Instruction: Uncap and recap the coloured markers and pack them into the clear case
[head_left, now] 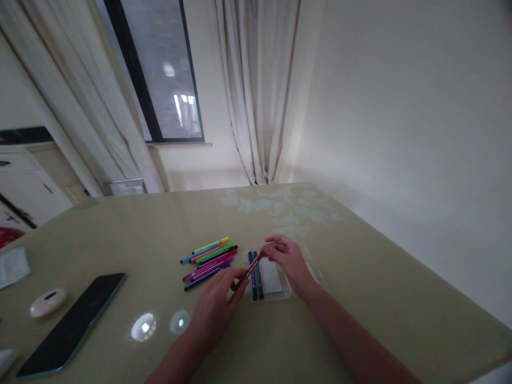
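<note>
A dark reddish-brown marker pen slants between my two hands, above a clear plastic case. My left hand pinches its lower end, and the fingertips of my right hand grip its upper end. Inside the case, a purple marker and a green marker lie side by side at the left, beside a white card or lining. Left of the case, several loose markers in yellow, blue, orange, green, black and pink lie in a slanted row. My right hand partly covers the case.
A dark tablet or phone lies on the table at the left, with a rounded pale case and a folded cloth or tissue beyond it. A wall borders the right side; curtains hang behind.
</note>
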`<state>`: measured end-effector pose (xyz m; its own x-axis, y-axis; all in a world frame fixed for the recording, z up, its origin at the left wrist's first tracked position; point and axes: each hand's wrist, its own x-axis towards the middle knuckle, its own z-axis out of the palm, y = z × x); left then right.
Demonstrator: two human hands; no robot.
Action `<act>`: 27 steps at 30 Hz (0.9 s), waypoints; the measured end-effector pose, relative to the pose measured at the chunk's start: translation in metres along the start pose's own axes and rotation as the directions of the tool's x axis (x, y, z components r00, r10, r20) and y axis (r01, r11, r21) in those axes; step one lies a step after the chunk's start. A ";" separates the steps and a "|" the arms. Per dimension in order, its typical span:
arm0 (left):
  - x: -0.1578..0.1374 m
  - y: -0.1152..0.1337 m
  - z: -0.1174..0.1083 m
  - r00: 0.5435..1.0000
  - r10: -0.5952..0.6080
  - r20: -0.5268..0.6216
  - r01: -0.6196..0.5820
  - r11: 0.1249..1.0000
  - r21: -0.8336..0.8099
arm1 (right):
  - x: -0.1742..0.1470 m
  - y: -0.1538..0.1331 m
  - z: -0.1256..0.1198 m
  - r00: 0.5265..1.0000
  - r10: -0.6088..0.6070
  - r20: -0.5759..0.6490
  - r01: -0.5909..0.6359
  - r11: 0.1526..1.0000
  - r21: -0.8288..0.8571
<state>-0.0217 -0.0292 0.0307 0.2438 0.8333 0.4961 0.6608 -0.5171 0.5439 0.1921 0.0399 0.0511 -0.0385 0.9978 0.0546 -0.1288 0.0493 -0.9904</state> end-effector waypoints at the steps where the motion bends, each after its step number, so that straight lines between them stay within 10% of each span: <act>1: -0.001 0.002 0.001 1.000 0.009 0.008 -0.009 1.000 0.004 | -0.001 0.001 0.002 1.000 0.013 0.011 -0.013 1.000 0.008; 10: -0.009 0.009 0.014 0.927 0.180 0.330 -0.237 0.962 0.139 | 0.003 0.006 -0.003 0.996 -0.091 -0.020 0.087 0.981 -0.171; 27: -0.010 0.008 0.021 0.922 0.190 0.336 -0.275 0.935 0.225 | 0.008 0.023 -0.006 0.991 -0.106 0.078 0.130 0.884 -0.449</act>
<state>-0.0041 -0.0378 0.0161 0.5893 0.7359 0.3335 0.7103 -0.6686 0.2201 0.1950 0.0498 0.0277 -0.1016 0.9804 0.1691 0.3260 0.1934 -0.9254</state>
